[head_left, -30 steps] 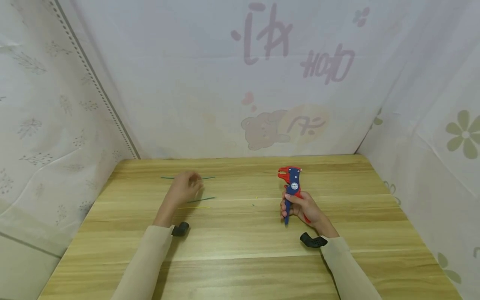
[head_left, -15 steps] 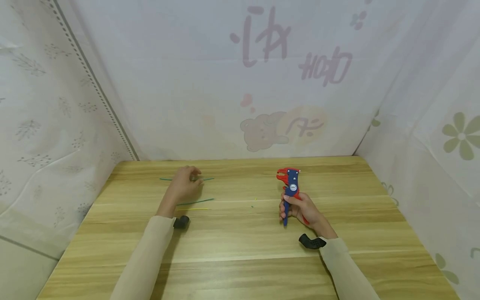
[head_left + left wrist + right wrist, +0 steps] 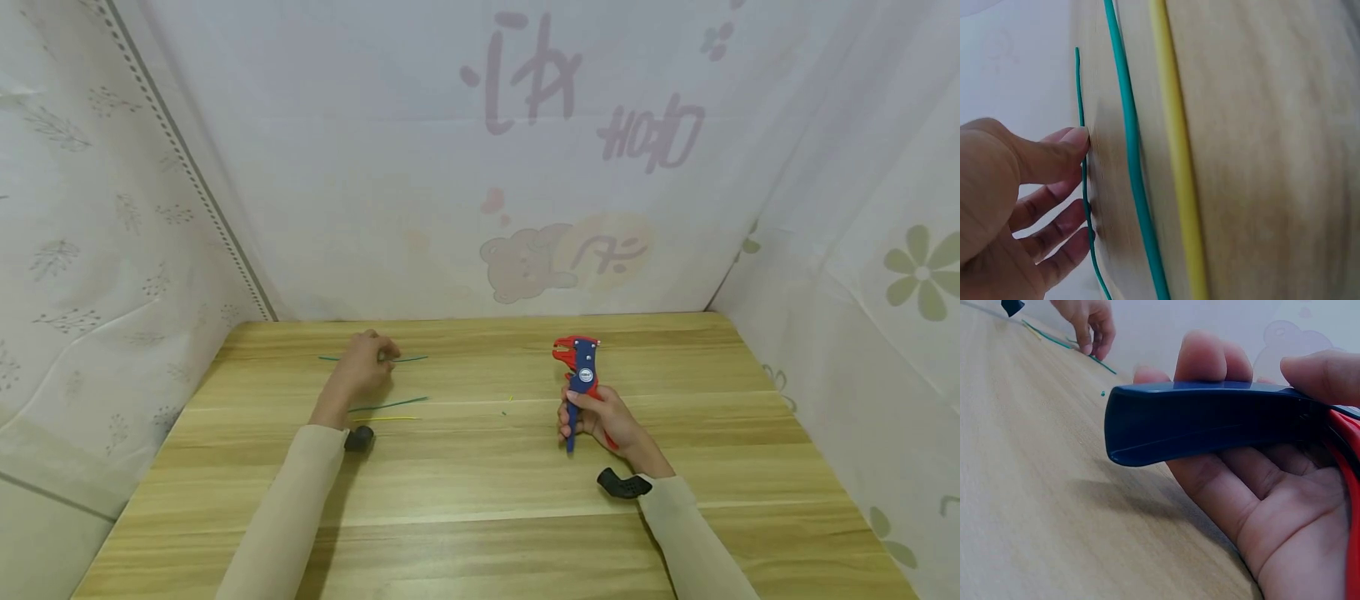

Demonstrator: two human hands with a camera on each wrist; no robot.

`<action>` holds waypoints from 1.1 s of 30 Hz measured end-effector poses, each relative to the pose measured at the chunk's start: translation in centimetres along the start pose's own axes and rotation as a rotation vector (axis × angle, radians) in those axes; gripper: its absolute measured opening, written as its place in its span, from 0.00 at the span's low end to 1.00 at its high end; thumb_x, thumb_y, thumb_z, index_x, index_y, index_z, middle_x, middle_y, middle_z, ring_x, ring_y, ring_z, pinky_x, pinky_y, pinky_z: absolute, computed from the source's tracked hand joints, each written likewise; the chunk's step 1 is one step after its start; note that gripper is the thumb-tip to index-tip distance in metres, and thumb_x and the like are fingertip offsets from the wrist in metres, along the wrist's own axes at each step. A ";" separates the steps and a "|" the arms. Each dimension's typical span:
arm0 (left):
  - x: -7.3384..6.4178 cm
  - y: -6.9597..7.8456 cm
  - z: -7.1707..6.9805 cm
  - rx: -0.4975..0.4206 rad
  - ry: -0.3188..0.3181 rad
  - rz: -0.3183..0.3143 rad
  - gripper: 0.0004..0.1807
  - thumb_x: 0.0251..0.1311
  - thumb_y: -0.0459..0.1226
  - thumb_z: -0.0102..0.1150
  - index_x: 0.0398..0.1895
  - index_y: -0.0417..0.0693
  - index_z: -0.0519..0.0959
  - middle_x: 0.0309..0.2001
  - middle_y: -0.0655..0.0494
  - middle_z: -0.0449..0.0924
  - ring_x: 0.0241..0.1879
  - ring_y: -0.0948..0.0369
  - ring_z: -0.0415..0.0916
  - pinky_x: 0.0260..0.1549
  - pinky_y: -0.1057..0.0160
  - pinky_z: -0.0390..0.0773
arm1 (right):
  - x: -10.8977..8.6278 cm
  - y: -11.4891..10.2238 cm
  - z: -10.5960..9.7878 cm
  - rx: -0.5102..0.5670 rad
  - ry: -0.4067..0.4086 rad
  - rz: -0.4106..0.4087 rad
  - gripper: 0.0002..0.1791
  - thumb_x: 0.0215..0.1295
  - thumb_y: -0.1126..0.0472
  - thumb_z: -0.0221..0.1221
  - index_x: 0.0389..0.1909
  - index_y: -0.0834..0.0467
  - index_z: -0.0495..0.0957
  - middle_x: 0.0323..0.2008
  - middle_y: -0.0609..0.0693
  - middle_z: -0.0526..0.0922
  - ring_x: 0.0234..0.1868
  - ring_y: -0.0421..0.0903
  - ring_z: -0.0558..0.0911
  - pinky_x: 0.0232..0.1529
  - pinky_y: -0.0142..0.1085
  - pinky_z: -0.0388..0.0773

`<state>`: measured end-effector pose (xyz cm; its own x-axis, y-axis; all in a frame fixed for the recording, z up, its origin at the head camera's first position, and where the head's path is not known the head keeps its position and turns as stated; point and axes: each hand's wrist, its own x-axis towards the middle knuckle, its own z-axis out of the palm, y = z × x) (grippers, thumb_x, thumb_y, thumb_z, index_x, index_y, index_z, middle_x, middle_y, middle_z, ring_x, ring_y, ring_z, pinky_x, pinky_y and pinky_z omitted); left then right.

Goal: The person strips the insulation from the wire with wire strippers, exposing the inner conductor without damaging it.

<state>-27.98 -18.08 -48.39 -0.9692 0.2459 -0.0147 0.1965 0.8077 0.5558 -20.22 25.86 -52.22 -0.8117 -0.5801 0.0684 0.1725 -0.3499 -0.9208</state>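
My left hand reaches over the far green wire at the back left of the table. In the left wrist view, thumb and index finger pinch that thin wire near its middle, while the other fingertips lie along it. My right hand grips a red and blue wire stripper, its red jaws pointing away and to the left. The right wrist view shows the stripper's blue handle with fingers curled around it. Nearer than the pinched wire lie another green wire and a yellow wire.
Tiny green and yellow scraps lie on the wooden table between the hands. A patterned cloth stands behind the table and along both sides. A black wrist-camera mount sticks out at each sleeve.
My left hand has drawn slightly back left and its fingers have closed down onto the far green wire. The right hand with the wire stripper has stayed nearly still.
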 end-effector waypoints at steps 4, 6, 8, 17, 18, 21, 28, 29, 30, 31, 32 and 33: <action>0.1 0.2 0.0 0.045 0.015 -0.008 0.04 0.68 0.29 0.61 0.41 0.42 0.84 0.52 0.41 0.76 0.61 0.38 0.68 0.67 0.35 0.68 | 0.0 0.1 0.0 -0.001 -0.010 -0.007 0.10 0.84 0.66 0.39 0.52 0.71 0.63 0.32 0.52 0.85 0.31 0.46 0.87 0.41 0.46 0.89; 0.1 0.3 0.0 0.068 0.020 -0.012 0.04 0.67 0.28 0.61 0.37 0.42 0.84 0.50 0.41 0.77 0.59 0.38 0.69 0.64 0.36 0.70 | 0.1 0.1 0.0 -0.003 -0.014 -0.008 0.10 0.84 0.66 0.40 0.52 0.71 0.63 0.32 0.52 0.85 0.31 0.46 0.87 0.41 0.46 0.89; 0.2 0.3 0.1 0.094 0.022 -0.016 0.05 0.68 0.28 0.60 0.36 0.43 0.84 0.47 0.42 0.77 0.56 0.40 0.70 0.59 0.39 0.74 | 0.0 0.2 -0.1 -0.005 -0.017 -0.007 0.10 0.83 0.66 0.40 0.52 0.70 0.64 0.32 0.52 0.85 0.32 0.46 0.87 0.41 0.46 0.89; 0.0 0.6 0.9 0.190 0.056 0.060 0.02 0.69 0.29 0.59 0.40 0.42 0.81 0.43 0.44 0.80 0.45 0.46 0.70 0.49 0.45 0.73 | 0.0 0.0 0.0 -0.007 -0.014 0.003 0.11 0.84 0.66 0.39 0.52 0.73 0.62 0.32 0.51 0.84 0.32 0.46 0.87 0.42 0.46 0.88; -0.1 0.7 0.9 0.190 0.065 0.071 0.02 0.69 0.29 0.59 0.40 0.42 0.81 0.43 0.44 0.81 0.44 0.46 0.71 0.48 0.46 0.74 | 0.0 0.0 -0.1 -0.006 -0.014 0.003 0.11 0.84 0.66 0.39 0.52 0.73 0.62 0.32 0.52 0.84 0.32 0.46 0.87 0.42 0.46 0.88; -0.3 1.0 1.0 0.174 0.080 0.090 0.02 0.69 0.30 0.59 0.40 0.41 0.80 0.41 0.44 0.83 0.42 0.47 0.72 0.45 0.47 0.75 | -0.1 0.0 -0.1 -0.005 -0.015 0.004 0.12 0.84 0.66 0.39 0.53 0.74 0.61 0.32 0.52 0.85 0.32 0.46 0.87 0.42 0.46 0.88; -0.7 1.2 1.1 0.113 0.062 0.076 0.03 0.72 0.33 0.58 0.42 0.42 0.80 0.40 0.47 0.85 0.45 0.45 0.76 0.47 0.43 0.78 | -0.1 0.1 -0.1 -0.010 0.002 0.013 0.12 0.83 0.65 0.41 0.53 0.73 0.61 0.32 0.52 0.84 0.31 0.46 0.87 0.42 0.46 0.88; -0.7 1.2 1.1 0.111 0.062 0.080 0.03 0.72 0.33 0.58 0.42 0.42 0.80 0.40 0.48 0.85 0.44 0.46 0.77 0.46 0.44 0.79 | -0.1 0.1 -0.1 -0.012 0.001 0.011 0.12 0.83 0.65 0.41 0.53 0.73 0.61 0.32 0.52 0.85 0.31 0.46 0.87 0.42 0.46 0.88; -0.7 1.2 1.1 0.106 0.060 0.084 0.03 0.72 0.33 0.59 0.42 0.42 0.80 0.39 0.48 0.85 0.43 0.47 0.77 0.43 0.47 0.79 | -0.1 0.0 -0.2 -0.012 -0.003 0.008 0.12 0.84 0.65 0.41 0.53 0.73 0.61 0.32 0.52 0.85 0.31 0.46 0.87 0.42 0.46 0.88; -0.8 1.2 1.1 0.107 0.063 0.091 0.03 0.71 0.32 0.59 0.42 0.42 0.81 0.39 0.49 0.85 0.42 0.49 0.78 0.42 0.49 0.80 | 0.0 0.1 -0.2 -0.010 -0.007 0.005 0.12 0.84 0.65 0.41 0.53 0.73 0.61 0.32 0.52 0.85 0.32 0.46 0.87 0.42 0.46 0.88; -0.9 1.2 1.1 0.104 0.066 0.101 0.02 0.71 0.32 0.60 0.42 0.42 0.81 0.39 0.49 0.85 0.42 0.49 0.79 0.41 0.50 0.81 | 0.0 0.1 -0.2 -0.009 -0.015 0.000 0.12 0.84 0.65 0.40 0.53 0.72 0.62 0.32 0.52 0.85 0.32 0.46 0.87 0.42 0.46 0.88; -1.0 1.2 1.1 0.099 0.067 0.105 0.02 0.71 0.31 0.60 0.42 0.42 0.81 0.40 0.49 0.85 0.42 0.50 0.79 0.41 0.50 0.81 | 0.0 0.1 -0.2 -0.008 -0.020 -0.003 0.12 0.84 0.65 0.40 0.53 0.72 0.62 0.32 0.52 0.85 0.32 0.46 0.87 0.42 0.46 0.88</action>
<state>-26.64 -16.80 -48.60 -0.9495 0.2987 0.0963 0.3081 0.8289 0.4669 -20.30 25.96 -52.38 -0.8010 -0.5934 0.0785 0.1657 -0.3459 -0.9235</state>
